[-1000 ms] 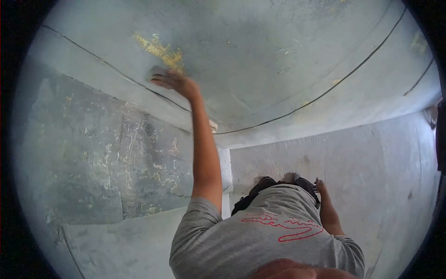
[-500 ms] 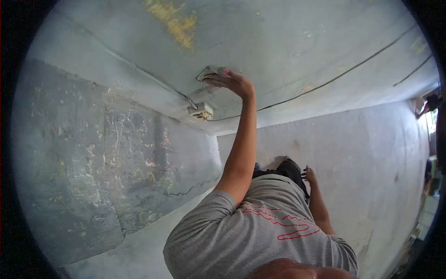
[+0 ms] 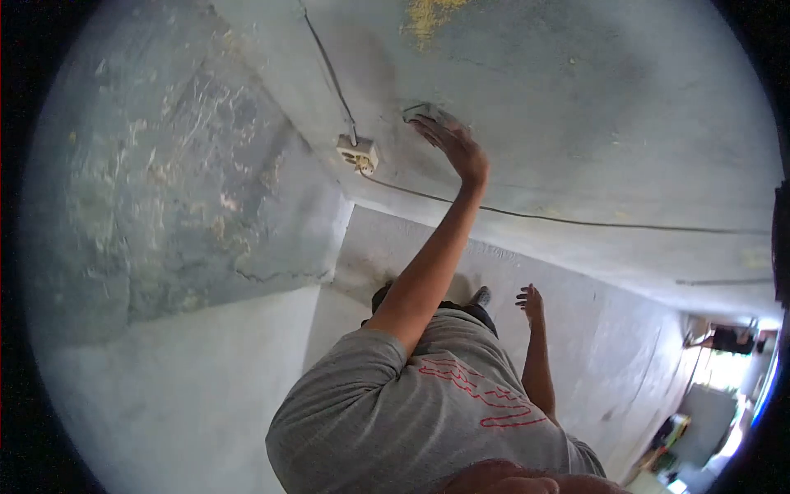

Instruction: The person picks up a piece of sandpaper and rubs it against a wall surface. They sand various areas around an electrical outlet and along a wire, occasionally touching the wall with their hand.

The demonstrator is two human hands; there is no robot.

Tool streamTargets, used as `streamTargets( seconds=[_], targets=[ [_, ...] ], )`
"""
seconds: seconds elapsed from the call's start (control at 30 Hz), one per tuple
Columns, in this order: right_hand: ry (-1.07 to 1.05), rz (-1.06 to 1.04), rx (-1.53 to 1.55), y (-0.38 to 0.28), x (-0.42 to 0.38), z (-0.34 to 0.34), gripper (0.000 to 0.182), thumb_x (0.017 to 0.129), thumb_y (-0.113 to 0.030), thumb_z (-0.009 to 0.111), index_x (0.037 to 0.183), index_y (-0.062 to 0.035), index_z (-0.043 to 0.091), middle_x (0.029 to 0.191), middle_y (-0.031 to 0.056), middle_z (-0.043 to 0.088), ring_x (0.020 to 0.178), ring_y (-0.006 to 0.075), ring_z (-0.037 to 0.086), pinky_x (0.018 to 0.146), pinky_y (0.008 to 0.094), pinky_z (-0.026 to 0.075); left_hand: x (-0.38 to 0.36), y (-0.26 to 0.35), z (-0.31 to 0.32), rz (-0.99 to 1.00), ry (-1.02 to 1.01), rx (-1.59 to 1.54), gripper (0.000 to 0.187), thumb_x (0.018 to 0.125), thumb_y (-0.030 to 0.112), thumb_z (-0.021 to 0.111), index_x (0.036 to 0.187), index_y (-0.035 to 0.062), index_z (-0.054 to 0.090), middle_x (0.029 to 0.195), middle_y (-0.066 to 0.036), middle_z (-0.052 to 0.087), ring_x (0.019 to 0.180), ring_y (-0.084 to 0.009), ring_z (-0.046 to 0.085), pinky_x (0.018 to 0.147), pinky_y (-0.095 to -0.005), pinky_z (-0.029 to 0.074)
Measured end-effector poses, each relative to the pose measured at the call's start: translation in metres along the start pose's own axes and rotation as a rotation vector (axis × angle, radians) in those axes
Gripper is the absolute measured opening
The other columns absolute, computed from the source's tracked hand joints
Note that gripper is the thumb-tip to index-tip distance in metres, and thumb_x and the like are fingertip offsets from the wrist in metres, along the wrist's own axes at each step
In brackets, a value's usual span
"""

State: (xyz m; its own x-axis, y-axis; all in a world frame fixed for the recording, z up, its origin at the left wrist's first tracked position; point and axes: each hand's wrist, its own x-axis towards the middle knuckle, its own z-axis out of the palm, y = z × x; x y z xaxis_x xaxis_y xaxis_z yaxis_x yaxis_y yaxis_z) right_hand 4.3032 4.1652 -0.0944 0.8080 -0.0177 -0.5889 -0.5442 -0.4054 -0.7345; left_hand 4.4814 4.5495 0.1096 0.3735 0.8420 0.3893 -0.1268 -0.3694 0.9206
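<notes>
My left hand (image 3: 457, 146) is pressed against the painted wall (image 3: 527, 107), fingers together and bent over a thin grey piece of sandpaper (image 3: 424, 110). Part of the sandpaper is hidden under the fingers. Below and left of this hand, a white socket box (image 3: 357, 154) is fixed to the wall with a plug in it. My right hand (image 3: 532, 303) hangs beside my body, away from the wall, its fingers apart and nothing in them.
A dark cable (image 3: 576, 221) runs from the plug along the wall, passing behind my left forearm. Another lead (image 3: 329, 70) rises from the box. The side wall (image 3: 189, 189) has peeling, patchy paint. Far right, a person in dark clothes (image 3: 731, 338) is near a bright opening.
The view has turned, so the wall and socket box appear rotated and more of the room shows at right. My left hand stays on the wall with the sandpaper. My right hand still hangs.
</notes>
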Motion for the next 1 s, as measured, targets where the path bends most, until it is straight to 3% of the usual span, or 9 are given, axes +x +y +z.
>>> streamTargets(
  seconds=[0.17, 0.23, 0.33, 0.43, 0.53, 0.63, 0.73, 0.83, 1.0],
  targets=[
    [-0.195, -0.275, -0.191, -0.062, 0.023, -0.045, 0.045, 0.097, -0.040, 0.037, 0.099, 0.0010, 0.056, 0.092, 0.0144, 0.062, 0.075, 0.0197, 0.062, 0.062, 0.0311, 0.052, 0.042, -0.011, -0.006, -0.101, 0.235, -0.030, 0.072, 0.096, 0.047, 0.017, 0.141, -0.0039, -0.006, 0.147, -0.027, -0.010, 0.137, -0.0387, -0.008, 0.111, -0.0461, -0.002],
    [-0.238, -0.291, -0.185, -0.071, 0.034, -0.067, 0.039, 0.097, -0.034, 0.041, 0.097, 0.0013, 0.057, 0.094, 0.0135, 0.062, 0.076, 0.0194, 0.063, 0.063, 0.0314, 0.052, 0.056, -0.008, -0.007, -0.345, 0.313, -0.364, 0.071, 0.097, 0.047, 0.016, 0.141, -0.0039, -0.004, 0.148, -0.025, -0.009, 0.138, -0.0365, -0.007, 0.112, -0.0456, -0.001],
    [-0.243, -0.371, -0.279, -0.066, 0.049, -0.105, 0.036, 0.096, -0.031, 0.042, 0.095, 0.0009, 0.057, 0.089, 0.0132, 0.062, 0.073, 0.0181, 0.062, 0.062, 0.0313, 0.052, 0.032, -0.038, 0.020, -0.124, 0.291, 0.014, 0.070, 0.097, 0.048, 0.015, 0.142, -0.0027, 0.000, 0.148, -0.023, -0.008, 0.138, -0.0342, -0.006, 0.113, -0.0449, 0.000],
    [-0.294, -0.454, -0.317, -0.087, 0.050, -0.131, 0.040, 0.097, -0.034, 0.040, 0.087, 0.0002, 0.058, 0.075, 0.0108, 0.063, 0.062, 0.0182, 0.061, 0.058, 0.0316, 0.047, -0.002, 0.027, 0.022, -0.170, 0.287, -0.203, 0.070, 0.096, 0.050, 0.015, 0.143, -0.0007, 0.003, 0.149, -0.022, -0.005, 0.138, -0.0337, -0.006, 0.113, -0.0438, 0.002],
    [-0.418, -0.621, -0.414, -0.187, -0.001, -0.156, 0.037, 0.096, -0.026, 0.044, 0.078, 0.0032, 0.058, 0.072, 0.0111, 0.062, 0.068, 0.0187, 0.061, 0.064, 0.0312, 0.047, -0.004, -0.016, 0.028, -0.215, 0.270, -0.238, 0.070, 0.096, 0.051, 0.016, 0.143, 0.0009, 0.004, 0.150, -0.019, -0.003, 0.139, -0.0324, -0.006, 0.113, -0.0439, 0.002],
    [-0.262, -1.015, -0.393, -0.278, -0.053, -0.184, 0.044, 0.097, -0.031, 0.038, 0.075, 0.0018, 0.057, 0.068, 0.0085, 0.060, 0.060, 0.0163, 0.058, 0.057, 0.0294, 0.043, 0.016, -0.032, 0.016, -0.133, 0.235, 0.013, 0.069, 0.096, 0.052, 0.017, 0.144, 0.0041, 0.005, 0.150, -0.018, -0.002, 0.139, -0.0309, -0.006, 0.113, -0.0422, 0.002],
    [0.164, -1.168, -0.319, -0.335, -0.071, -0.211, 0.048, 0.096, -0.037, 0.044, 0.073, 0.0029, 0.058, 0.061, 0.0086, 0.059, 0.058, 0.0159, 0.057, 0.062, 0.0297, 0.045, 0.022, 0.009, 0.006, -0.471, 0.241, -0.565, 0.062, 0.098, 0.044, 0.014, 0.145, 0.0058, 0.001, 0.151, -0.016, -0.002, 0.139, -0.0307, 0.002, 0.113, -0.0395, 0.009],
    [0.418, -1.008, -0.157, -0.372, -0.071, -0.220, 0.052, 0.095, -0.045, 0.041, 0.079, 0.0012, 0.060, 0.058, 0.0065, 0.057, 0.051, 0.0129, 0.054, 0.052, 0.0271, 0.043, 0.016, 0.003, 0.010, -0.092, 0.303, -0.098, 0.062, 0.098, 0.044, 0.014, 0.144, 0.0048, 0.004, 0.151, -0.015, 0.000, 0.139, -0.0295, 0.001, 0.113, -0.0392, 0.003],
    [0.536, -0.954, -0.211, -0.407, -0.055, -0.223, 0.052, 0.097, -0.044, 0.036, 0.084, -0.0014, 0.062, 0.053, 0.0023, 0.054, 0.042, 0.0091, 0.049, 0.042, 0.0215, 0.032, 0.016, -0.022, 0.013, -0.187, 0.276, -0.357, 0.064, 0.097, 0.047, 0.014, 0.145, 0.0057, 0.002, 0.151, -0.015, -0.002, 0.139, -0.0283, -0.005, 0.113, -0.0389, 0.001]
  ],
)
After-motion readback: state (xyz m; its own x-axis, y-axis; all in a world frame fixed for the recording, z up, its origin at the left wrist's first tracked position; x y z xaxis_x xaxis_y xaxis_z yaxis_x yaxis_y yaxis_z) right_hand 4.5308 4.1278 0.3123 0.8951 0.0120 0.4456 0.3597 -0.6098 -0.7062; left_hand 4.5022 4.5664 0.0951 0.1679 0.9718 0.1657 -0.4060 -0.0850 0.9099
